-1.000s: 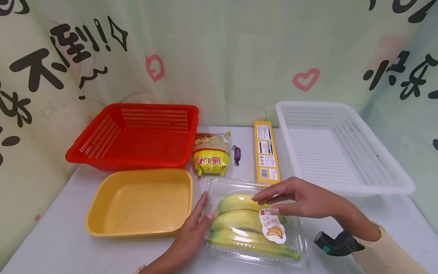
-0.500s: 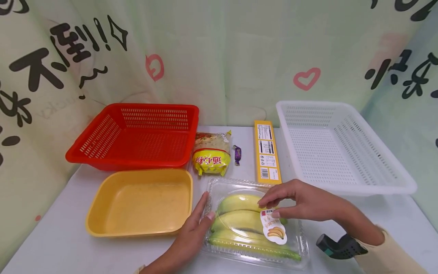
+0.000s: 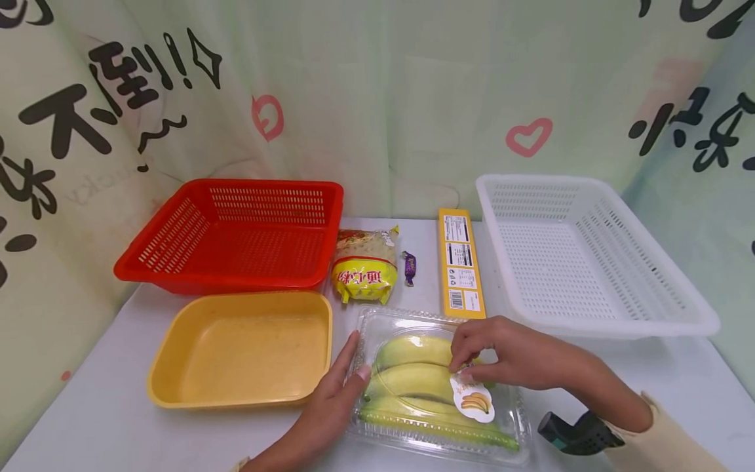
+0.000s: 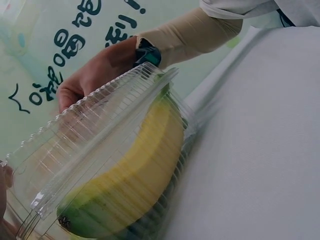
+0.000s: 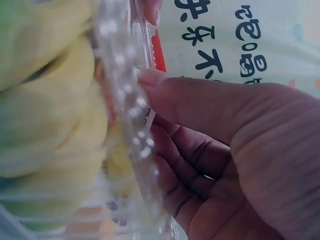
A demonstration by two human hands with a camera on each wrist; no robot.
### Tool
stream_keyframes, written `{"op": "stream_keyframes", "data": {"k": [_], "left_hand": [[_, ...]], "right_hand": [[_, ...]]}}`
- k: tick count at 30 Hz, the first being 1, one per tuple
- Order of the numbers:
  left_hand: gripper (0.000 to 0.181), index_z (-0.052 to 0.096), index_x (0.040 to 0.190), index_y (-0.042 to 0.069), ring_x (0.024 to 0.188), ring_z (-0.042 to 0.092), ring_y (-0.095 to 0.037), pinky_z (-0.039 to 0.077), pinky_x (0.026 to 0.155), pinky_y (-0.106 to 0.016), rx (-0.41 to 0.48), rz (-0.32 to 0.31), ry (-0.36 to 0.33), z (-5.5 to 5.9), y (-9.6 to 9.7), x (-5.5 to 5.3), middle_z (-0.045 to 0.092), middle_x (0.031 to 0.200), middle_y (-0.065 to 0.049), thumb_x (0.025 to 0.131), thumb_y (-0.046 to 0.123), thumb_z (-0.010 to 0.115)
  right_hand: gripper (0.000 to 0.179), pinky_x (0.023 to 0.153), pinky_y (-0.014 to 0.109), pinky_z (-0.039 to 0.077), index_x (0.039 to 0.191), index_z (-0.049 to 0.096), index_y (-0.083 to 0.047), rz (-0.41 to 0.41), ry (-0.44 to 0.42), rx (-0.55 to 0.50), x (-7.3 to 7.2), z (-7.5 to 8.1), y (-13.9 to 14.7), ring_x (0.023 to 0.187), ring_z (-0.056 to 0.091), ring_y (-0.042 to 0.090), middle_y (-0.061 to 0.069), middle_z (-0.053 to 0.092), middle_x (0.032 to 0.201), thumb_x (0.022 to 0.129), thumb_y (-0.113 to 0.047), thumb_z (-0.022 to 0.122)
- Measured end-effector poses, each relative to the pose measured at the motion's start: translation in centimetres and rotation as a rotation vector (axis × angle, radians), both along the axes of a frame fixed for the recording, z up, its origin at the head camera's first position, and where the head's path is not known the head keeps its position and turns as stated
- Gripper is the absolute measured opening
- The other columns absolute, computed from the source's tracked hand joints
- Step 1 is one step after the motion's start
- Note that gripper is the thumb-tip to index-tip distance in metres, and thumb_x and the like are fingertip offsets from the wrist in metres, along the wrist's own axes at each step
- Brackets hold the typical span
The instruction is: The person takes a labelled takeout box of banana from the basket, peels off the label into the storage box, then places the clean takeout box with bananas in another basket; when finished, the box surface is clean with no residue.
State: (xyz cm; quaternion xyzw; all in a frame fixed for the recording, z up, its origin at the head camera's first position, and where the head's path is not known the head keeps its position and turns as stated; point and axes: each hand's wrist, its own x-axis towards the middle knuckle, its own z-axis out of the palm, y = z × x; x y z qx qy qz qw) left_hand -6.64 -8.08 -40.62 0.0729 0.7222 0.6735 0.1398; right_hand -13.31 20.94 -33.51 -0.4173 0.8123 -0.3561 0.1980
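A clear plastic box (image 3: 510,413) of bananas (image 3: 415,380) lies lid-up on the white table (image 3: 236,432), in the near middle, and a white label (image 3: 475,400) sits on the lid toward its 3 o'clock side. The right hand (image 3: 510,354) comes over the box from 3 o'clock, its grip narrow, thumb and forefinger pinching the label's upper end. At the 9 o'clock edge the left hand (image 3: 330,400) is spread wide, fingers straight along the box's side and thumb resting on the lid. Taking the box as the centre, a yellow carton (image 3: 462,262) lies toward 12 o'clock, its near end by the box's far rim; whether they touch is hard to tell. A small purple sweet (image 3: 409,269) and, beside it toward 11 o'clock, a yellow-and-clear food packet (image 3: 364,269) follow. Farther out, a yellow tub (image 3: 242,351) stands at 9 o'clock, a red basket (image 3: 271,249) at 10 and a white basket (image 3: 560,262) at 2. A pale printed curtain (image 3: 442,98) hangs behind everything.
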Motion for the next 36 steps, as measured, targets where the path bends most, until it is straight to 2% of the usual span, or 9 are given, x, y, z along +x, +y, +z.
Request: {"op": "stream_keyframes", "data": {"k": [5,12,16,22,27,32,36], "left_hand": [[0.063,0.014,0.157,0.012,0.147,0.0,-0.025,0.002,0.116,-0.051,0.002,-0.001,0.006,-0.1,-0.1,0.0,0.009,0.162,-0.007,0.104,0.027,0.045],[0.064,0.013,0.157,0.011,0.147,0.0,-0.026,0.001,0.116,-0.052,-0.003,-0.006,0.006,0.1,-0.1,0.1,0.009,0.162,-0.008,0.104,0.028,0.045],[0.064,0.014,0.157,0.011,0.147,0.0,-0.026,0.002,0.116,-0.052,-0.005,-0.007,0.007,0.2,-0.1,0.1,0.01,0.162,-0.008,0.104,0.029,0.045],[0.063,0.014,0.157,0.012,0.147,0.001,-0.026,0.002,0.116,-0.052,-0.013,-0.007,-0.001,0.2,-0.1,0.1,0.01,0.162,-0.008,0.104,0.029,0.045],[0.063,0.014,0.157,0.013,0.147,0.001,-0.025,0.002,0.116,-0.052,-0.024,-0.005,-0.007,0.3,-0.1,0.1,0.011,0.162,-0.007,0.104,0.03,0.045],[0.064,0.013,0.157,0.012,0.147,0.001,-0.025,0.003,0.116,-0.052,-0.031,-0.004,-0.009,0.3,0.0,0.0,0.01,0.162,-0.007,0.104,0.029,0.045],[0.064,0.014,0.157,0.01,0.147,0.001,-0.026,0.003,0.116,-0.052,-0.02,0.003,-0.008,0.2,0.0,0.1,0.011,0.162,-0.008,0.104,0.029,0.046]], "right_hand": [[0.005,0.075,0.028,0.055,0.092,0.076,-0.023,-0.035,-0.005,0.024,0.0,0.1,-0.3,0.083,0.06,0.009,-0.013,0.062,0.09,0.088,-0.02,0.073],[0.01,0.076,0.029,0.054,0.095,0.076,-0.017,-0.076,-0.036,-0.03,-0.2,0.1,0.2,0.085,0.062,0.012,-0.011,0.07,0.091,0.089,-0.023,0.073],[0.008,0.074,0.03,0.055,0.095,0.076,-0.014,-0.072,-0.062,-0.075,-0.2,0.0,0.3,0.082,0.062,0.014,-0.012,0.07,0.089,0.088,-0.016,0.073],[0.007,0.079,0.031,0.055,0.095,0.075,-0.012,-0.055,-0.093,-0.105,-0.3,0.0,0.5,0.081,0.063,0.014,-0.011,0.07,0.088,0.09,-0.009,0.07],[0.007,0.075,0.03,0.056,0.095,0.074,-0.008,-0.05,-0.132,-0.137,-0.7,-0.1,1.0,0.077,0.063,0.014,-0.006,0.071,0.088,0.091,-0.008,0.069],[0.008,0.069,0.03,0.056,0.095,0.073,-0.003,-0.043,-0.189,-0.213,-1.1,-0.5,1.6,0.076,0.062,0.016,0.003,0.071,0.088,0.091,-0.005,0.067],[0.009,0.07,0.029,0.056,0.094,0.073,-0.003,-0.103,-0.212,-0.26,-1.3,-0.5,1.9,0.078,0.062,0.015,0.006,0.071,0.089,0.091,0.001,0.065]]}}
